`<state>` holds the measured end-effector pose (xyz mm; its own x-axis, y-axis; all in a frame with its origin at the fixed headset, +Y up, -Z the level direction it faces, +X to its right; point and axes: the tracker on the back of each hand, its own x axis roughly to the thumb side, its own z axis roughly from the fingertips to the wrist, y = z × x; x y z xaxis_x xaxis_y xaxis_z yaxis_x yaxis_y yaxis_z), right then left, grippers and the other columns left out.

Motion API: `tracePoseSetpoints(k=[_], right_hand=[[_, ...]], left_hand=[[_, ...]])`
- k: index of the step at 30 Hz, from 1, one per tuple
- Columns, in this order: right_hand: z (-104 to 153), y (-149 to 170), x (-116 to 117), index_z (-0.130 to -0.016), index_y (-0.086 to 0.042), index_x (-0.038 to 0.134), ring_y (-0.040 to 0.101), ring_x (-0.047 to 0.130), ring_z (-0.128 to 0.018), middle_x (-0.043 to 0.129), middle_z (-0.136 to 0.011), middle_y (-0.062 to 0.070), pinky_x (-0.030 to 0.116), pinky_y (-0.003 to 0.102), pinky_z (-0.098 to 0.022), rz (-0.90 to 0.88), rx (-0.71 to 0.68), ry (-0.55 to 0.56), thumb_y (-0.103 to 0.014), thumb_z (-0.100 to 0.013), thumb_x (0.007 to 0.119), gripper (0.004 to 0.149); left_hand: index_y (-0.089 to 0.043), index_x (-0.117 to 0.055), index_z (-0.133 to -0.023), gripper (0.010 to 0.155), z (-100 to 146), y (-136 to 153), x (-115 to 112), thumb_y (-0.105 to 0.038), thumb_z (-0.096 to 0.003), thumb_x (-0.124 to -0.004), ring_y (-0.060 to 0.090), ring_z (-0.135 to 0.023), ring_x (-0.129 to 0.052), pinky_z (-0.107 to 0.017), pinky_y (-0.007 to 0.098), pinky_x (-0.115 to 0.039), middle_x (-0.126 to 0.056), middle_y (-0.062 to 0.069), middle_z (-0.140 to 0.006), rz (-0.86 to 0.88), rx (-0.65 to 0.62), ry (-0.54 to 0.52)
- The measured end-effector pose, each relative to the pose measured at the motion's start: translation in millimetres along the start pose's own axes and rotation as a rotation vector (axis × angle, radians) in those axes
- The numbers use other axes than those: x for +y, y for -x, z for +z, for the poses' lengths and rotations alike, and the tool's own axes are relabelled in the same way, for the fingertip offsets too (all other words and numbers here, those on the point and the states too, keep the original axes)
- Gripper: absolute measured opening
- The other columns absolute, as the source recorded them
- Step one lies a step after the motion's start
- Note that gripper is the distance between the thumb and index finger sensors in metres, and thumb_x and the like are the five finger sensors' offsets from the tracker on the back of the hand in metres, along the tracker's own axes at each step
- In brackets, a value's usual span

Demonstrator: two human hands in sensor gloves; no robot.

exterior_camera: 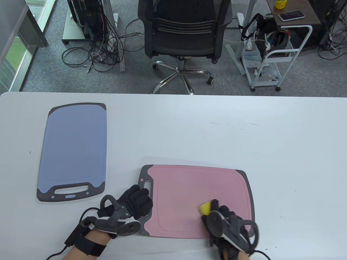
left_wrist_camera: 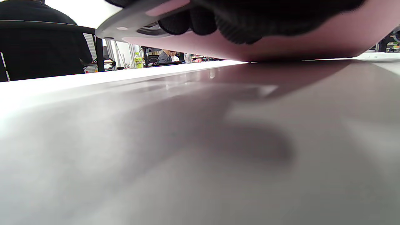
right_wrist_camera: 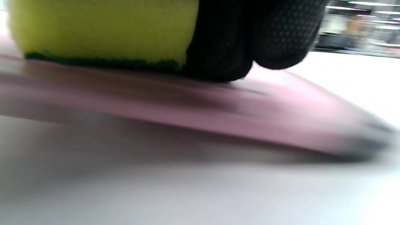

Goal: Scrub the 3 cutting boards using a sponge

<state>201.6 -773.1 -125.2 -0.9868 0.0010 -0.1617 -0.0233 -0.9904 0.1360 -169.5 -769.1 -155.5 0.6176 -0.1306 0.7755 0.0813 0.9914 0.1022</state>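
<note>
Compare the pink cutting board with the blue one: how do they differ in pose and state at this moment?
The pink cutting board lies crosswise near the front edge with its handle to the left; the blue cutting board lies lengthwise at far left, handle toward the person. The left hand holds the pink board's handle end and the right hand presses a yellow sponge onto it; the blue board is untouched. Both have grey ends.

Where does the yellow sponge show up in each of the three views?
Table view: sponge sits low and right of centre, on the pink cutting board, under the right hand.
Left wrist view: not in it.
Right wrist view: top left, green side down on the board.
Shared landmark: the pink cutting board, in all three.
</note>
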Motion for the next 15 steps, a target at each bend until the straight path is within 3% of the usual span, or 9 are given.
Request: tracePoseSetpoints(k=[2,5,6,7,9,11,12,15], right_hand=[[-0.8,43.4,4.3,-0.105,-0.011,0.063,0.021,0.091,-0.051,0.082,-0.078,0.010,0.080,0.044,-0.044,-0.007,0.172,-0.022,-0.057,-0.050,0.069,0.072],[-1.6,43.6,5.1,-0.104,-0.005,0.063,0.024,0.092,-0.050,0.083,-0.076,0.015,0.080,0.045,-0.043,-0.068,0.164,-0.020,-0.054,-0.051,0.071,0.072],[-2.1,27.1,1.9,-0.102,-0.003,0.066,0.025,0.093,-0.047,0.085,-0.074,0.017,0.080,0.046,-0.041,0.025,0.130,0.024,-0.053,-0.050,0.072,0.072],[-2.1,11.0,-2.1,-0.102,-0.007,0.066,0.019,0.094,-0.047,0.086,-0.073,0.012,0.083,0.041,-0.041,0.110,0.040,0.020,-0.057,-0.050,0.069,0.072],[1.8,-32.2,-5.1,-0.103,-0.008,0.064,0.018,0.092,-0.048,0.084,-0.074,0.011,0.082,0.041,-0.041,0.035,-0.140,0.037,-0.058,-0.050,0.069,0.073],[13.1,-95.6,-8.6,-0.103,-0.007,0.066,0.018,0.092,-0.046,0.084,-0.072,0.012,0.082,0.041,-0.041,-0.015,-0.338,0.060,-0.059,-0.049,0.071,0.074],[22.8,-133.3,-11.2,-0.103,-0.007,0.065,0.018,0.092,-0.045,0.084,-0.071,0.011,0.082,0.041,-0.041,0.010,-0.450,0.086,-0.059,-0.049,0.070,0.074],[44.4,-201.4,-17.5,-0.104,-0.010,0.062,0.014,0.092,-0.045,0.084,-0.071,0.007,0.083,0.038,-0.041,0.079,-0.653,0.087,-0.062,-0.049,0.066,0.076]], left_hand=[[-0.026,-0.046,-0.099,0.048,-0.7,-1.9,0.2,-0.037,-0.0637,-0.076,0.027,-0.109,-0.058,-0.080,0.059,-0.050,-0.060,-0.001,-0.103,-0.014,-0.001,0.005],[-0.026,-0.046,-0.099,0.047,-2.5,-3.2,-0.1,-0.037,-0.0636,-0.075,0.027,-0.109,-0.059,-0.080,0.059,-0.050,-0.060,-0.001,-0.102,-0.033,0.002,0.021],[-0.026,-0.046,-0.099,0.047,-2.9,-2.1,-0.4,-0.036,-0.0636,-0.075,0.027,-0.109,-0.059,-0.080,0.059,-0.050,-0.060,-0.001,-0.103,-0.031,0.010,0.025],[-0.026,-0.046,-0.099,0.047,-3.3,-0.8,-0.4,-0.037,-0.0636,-0.075,0.026,-0.109,-0.059,-0.080,0.059,-0.050,-0.060,-0.002,-0.102,-0.023,0.015,0.025],[-0.026,-0.046,-0.098,0.046,-4.2,-1.1,-0.8,-0.036,-0.0637,-0.075,0.026,-0.109,-0.058,-0.080,0.059,-0.050,-0.060,-0.002,-0.102,-0.025,0.016,0.033],[-0.026,-0.047,-0.097,0.044,-4.5,-2.0,-1.0,-0.036,-0.0638,-0.075,0.025,-0.109,-0.059,-0.080,0.059,-0.050,-0.061,-0.002,-0.101,-0.038,0.020,0.039],[-0.026,-0.047,-0.097,0.044,-5.0,-2.3,-1.2,-0.036,-0.0639,-0.075,0.025,-0.109,-0.059,-0.080,0.059,-0.050,-0.061,-0.002,-0.101,-0.044,0.024,0.043],[-0.027,-0.048,-0.096,0.043,-5.6,-1.0,-1.5,-0.035,-0.0640,-0.075,0.025,-0.109,-0.058,-0.079,0.059,-0.050,-0.061,-0.003,-0.101,-0.045,0.039,0.052]])
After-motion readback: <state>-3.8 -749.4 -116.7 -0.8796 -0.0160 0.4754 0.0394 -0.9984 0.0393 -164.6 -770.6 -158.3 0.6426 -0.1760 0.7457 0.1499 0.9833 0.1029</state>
